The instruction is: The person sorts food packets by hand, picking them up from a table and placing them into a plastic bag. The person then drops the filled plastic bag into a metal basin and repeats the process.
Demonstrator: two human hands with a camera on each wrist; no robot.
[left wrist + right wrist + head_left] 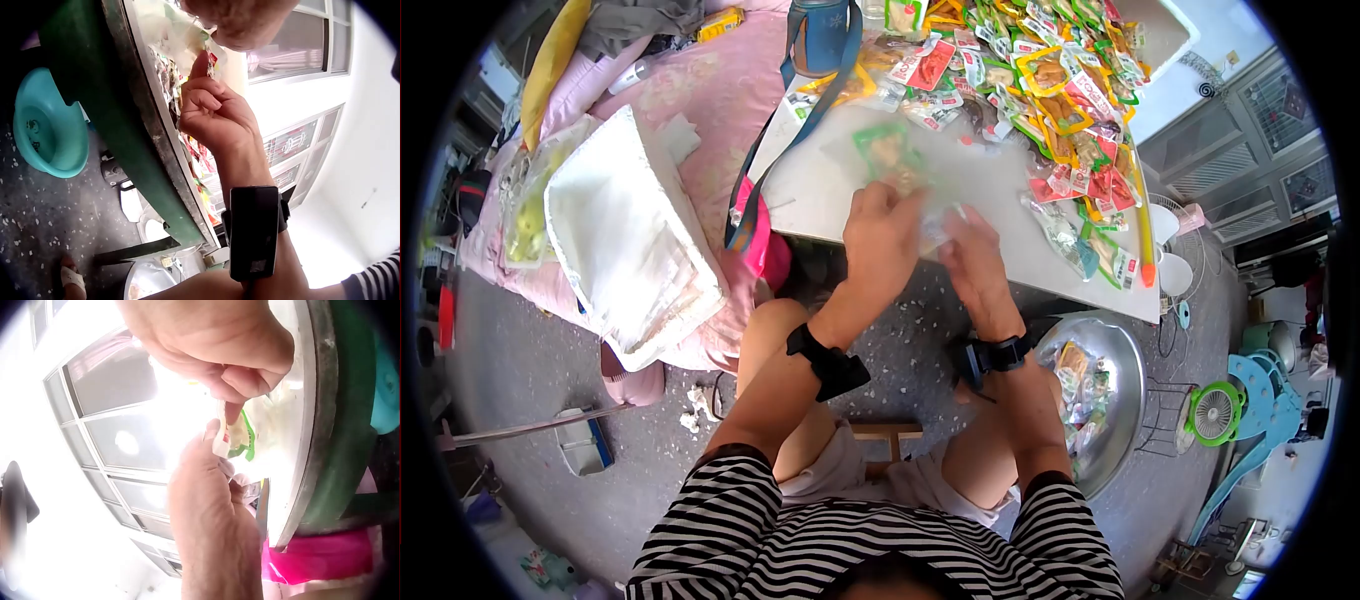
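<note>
Over the near edge of the white tabletop, my left hand pinches a green-edged food packet, blurred in the head view. The right wrist view shows that packet between the two hands, at the left hand's fingertips. My right hand is close beside the left, its fingers curled at a blurred piece of clear plastic. In the left wrist view the right hand pinches it between thumb and fingers. I cannot tell whether the plastic is a separate packet.
Many sealed packets are heaped at the table's back right. A strapped blue bottle stands at the back left. A white foam box lies on the pink bedding to the left. Beside the right knee, a metal basin holds several packets.
</note>
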